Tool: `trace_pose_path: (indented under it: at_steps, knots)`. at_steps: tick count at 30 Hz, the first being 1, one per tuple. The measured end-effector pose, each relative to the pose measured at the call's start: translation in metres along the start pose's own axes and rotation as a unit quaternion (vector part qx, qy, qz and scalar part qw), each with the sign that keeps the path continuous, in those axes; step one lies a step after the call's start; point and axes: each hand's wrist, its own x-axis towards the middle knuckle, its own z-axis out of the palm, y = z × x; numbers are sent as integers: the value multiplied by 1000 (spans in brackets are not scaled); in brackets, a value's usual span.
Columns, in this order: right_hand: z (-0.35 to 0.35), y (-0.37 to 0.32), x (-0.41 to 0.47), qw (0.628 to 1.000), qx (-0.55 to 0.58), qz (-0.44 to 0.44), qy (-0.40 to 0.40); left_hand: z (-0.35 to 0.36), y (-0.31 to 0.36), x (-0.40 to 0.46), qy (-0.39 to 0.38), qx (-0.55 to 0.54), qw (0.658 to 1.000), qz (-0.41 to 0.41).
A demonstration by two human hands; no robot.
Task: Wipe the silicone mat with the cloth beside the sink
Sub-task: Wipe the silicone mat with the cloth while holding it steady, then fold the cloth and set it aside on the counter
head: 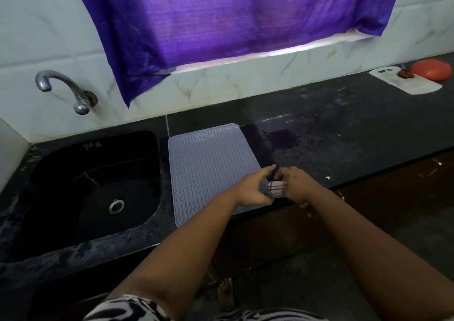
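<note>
Silicone mat (211,166), pale grey with wavy ridges, lay flat on the dark stone counter (344,144) just right of the black sink (93,188), its near edge close to the counter's front lip, a sensible spot for draining things toward the basin. At the mat's near right corner a small folded cloth (277,188), pale with dark stripes, was held between both hands. The left hand (255,188) was spread, thumb low and forefinger stretched out over the mat corner, touching the cloth's left side; the right hand (298,184) curled over the cloth's right side, fingers bent as if pinching it, though how firm the grip was could not be told. Holding it from both sides probably served to fold or bunch it into a pad before wiping. No wiping appeared under way, since the cloth sat at the very corner. A wall tap (61,87) hung over the sink, and a purple curtain (233,21) covered the window above.
</note>
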Motion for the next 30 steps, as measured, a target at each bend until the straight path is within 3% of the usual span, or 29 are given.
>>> trace_pose_path:
  at_steps: [5,8,10,12,14,16,19,23,25,28,30]
  knots:
    - [-36,-9,23,999,35,-24,14,-15,26,18,99,116,988,14]
    - [-57,-12,41,997,-45,-28,-50,-45,32,32,33,221,975,14]
    - [-69,-11,55,991,-28,-8,-129,-68,35,43,-40,250,967,-3]
    - [-79,-7,70,978,84,24,-189,-89,36,59,-95,231,968,-36]
    - [-84,-4,86,976,144,34,-162,-105,32,76,-118,174,975,-78]
    - [-85,3,102,971,201,34,-127,-116,24,89,-140,37,982,-118]
    - [-89,21,123,944,279,63,-167,-127,12,107,-173,-140,966,-135]
    - [-109,36,150,954,128,52,-267,-132,8,142,-198,41,978,-43]
    - [-113,38,173,972,48,56,-224,-129,10,168,-136,158,978,-2]
    - [-116,51,209,999,-39,27,-11,-125,11,205,29,322,945,40]
    - [-114,66,222,991,-3,-25,129,-115,4,220,146,337,929,46]
